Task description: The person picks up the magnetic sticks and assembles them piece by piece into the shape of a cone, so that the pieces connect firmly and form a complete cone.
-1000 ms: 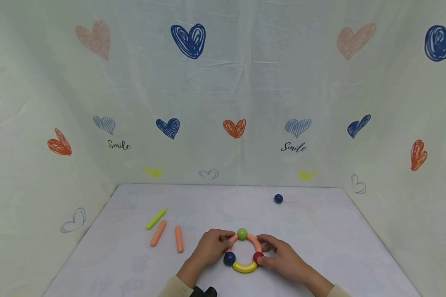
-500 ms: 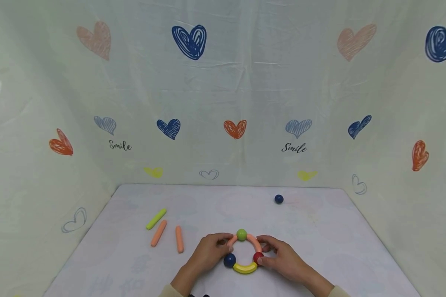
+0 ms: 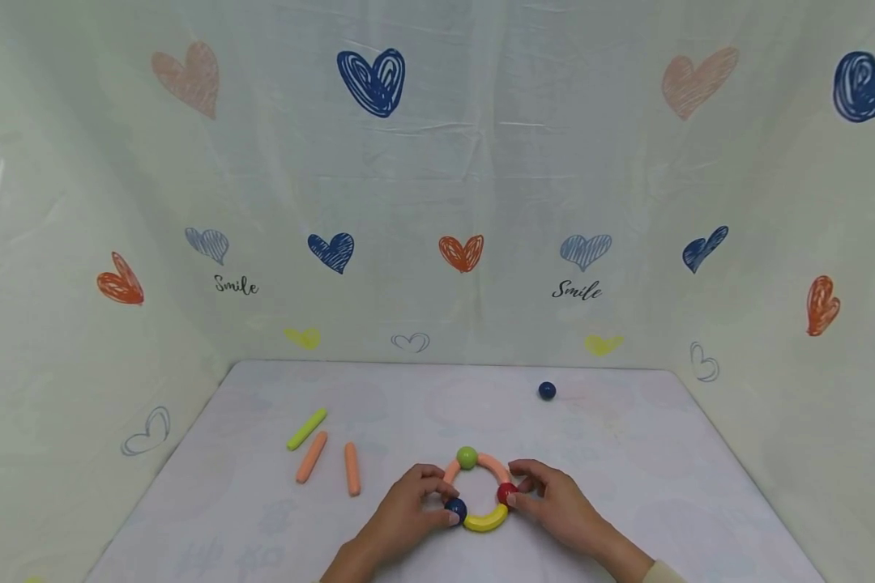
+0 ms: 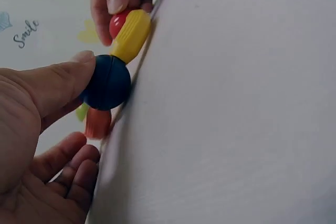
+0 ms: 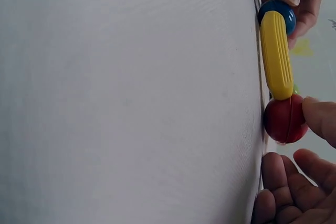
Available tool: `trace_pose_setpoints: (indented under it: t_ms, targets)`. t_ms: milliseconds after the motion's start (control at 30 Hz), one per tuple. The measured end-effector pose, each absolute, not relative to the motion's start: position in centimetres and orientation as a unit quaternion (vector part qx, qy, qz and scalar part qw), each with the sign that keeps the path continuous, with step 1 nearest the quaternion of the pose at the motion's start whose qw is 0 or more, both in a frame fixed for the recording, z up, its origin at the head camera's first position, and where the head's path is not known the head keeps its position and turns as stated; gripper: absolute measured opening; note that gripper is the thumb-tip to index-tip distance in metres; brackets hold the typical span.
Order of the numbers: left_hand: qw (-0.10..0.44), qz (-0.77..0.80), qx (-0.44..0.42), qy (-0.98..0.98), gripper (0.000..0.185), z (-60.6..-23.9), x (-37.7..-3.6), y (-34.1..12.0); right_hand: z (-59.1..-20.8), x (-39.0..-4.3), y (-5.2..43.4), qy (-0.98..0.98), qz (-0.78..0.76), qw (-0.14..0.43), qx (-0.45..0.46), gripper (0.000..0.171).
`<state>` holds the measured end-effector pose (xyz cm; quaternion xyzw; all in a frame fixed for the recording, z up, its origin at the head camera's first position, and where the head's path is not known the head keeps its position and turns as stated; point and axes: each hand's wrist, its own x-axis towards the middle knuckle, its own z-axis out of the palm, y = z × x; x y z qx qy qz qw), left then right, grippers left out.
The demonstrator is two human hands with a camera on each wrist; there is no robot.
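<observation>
Head view shows the ring [image 3: 475, 494] lying flat on the white table [image 3: 627, 486], near its front edge and right between my hands. It is built of curved rods and balls: a green ball [image 3: 467, 457] at the far side, a red ball [image 3: 506, 492] on the right, a blue ball [image 3: 455, 509] on the left, and a yellow curved rod [image 3: 485, 521] joining those two at the near side, with peach arcs [image 3: 494, 465] running up to the green ball.

My left hand [image 3: 401, 518] pinches the blue ball, thumb on its near face as the left wrist view shows, with the other fingers curled behind it. My right hand [image 3: 557, 506] pinches the red ball between thumb and fingertips.

To seat these joints well, I judge I should press both balls inward evenly along the yellow rod, keeping everything flat on the table so the arcs do not twist or pop apart at the green ball. Light, balanced pressure looks safer than a hard squeeze from one side.

Farther out on my left lie three loose straight rods: a lime rod [image 3: 305, 429] and two peach rods [image 3: 310, 457], close together. A spare blue ball [image 3: 547, 391] sits well apart near the back right. Heart-printed cloth [image 3: 437, 202] walls the scene.
</observation>
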<state>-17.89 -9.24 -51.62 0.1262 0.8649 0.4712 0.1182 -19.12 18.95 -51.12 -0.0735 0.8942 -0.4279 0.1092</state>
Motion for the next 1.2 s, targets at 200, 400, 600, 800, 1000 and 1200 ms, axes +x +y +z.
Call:
trace_pose_setpoints:
  t_ms: [200, 400, 600, 800, 1000, 1200]
  targets:
    - [0.101, 0.445, 0.143, 0.878, 0.019, -51.9, -17.0, -9.0, -51.4, -19.5, 18.6, 0.904, -0.418, 0.064, -0.064, 0.043]
    - [0.086, 0.437, 0.149, 0.883, 0.017, -52.3, -16.4, -8.8, -51.7, -20.2, 17.9, 0.91, -0.408, 0.048, -0.055, 0.034]
    - [0.077, 0.429, 0.154, 0.887, 0.02, -52.4, -16.2, -8.5, -52.0, -20.6, 17.2, 0.908, -0.412, 0.034, -0.064, 0.031]
    - [0.066, 0.43, 0.172, 0.884, 0.021, -52.4, -16.0, -8.6, -52.2, -20.8, 16.4, 0.907, -0.416, 0.034, -0.064, 0.036]
    - [0.074, 0.429, 0.176, 0.883, 0.02, -52.4, -16.1, -8.6, -52.1, -20.9, 15.7, 0.915, -0.399, 0.021, -0.055, 0.031]
    - [0.078, 0.427, 0.176, 0.883, 0.02, -52.4, -16.2, -8.7, -52.0, -20.9, 15.2, 0.919, -0.389, 0.014, -0.054, 0.029]
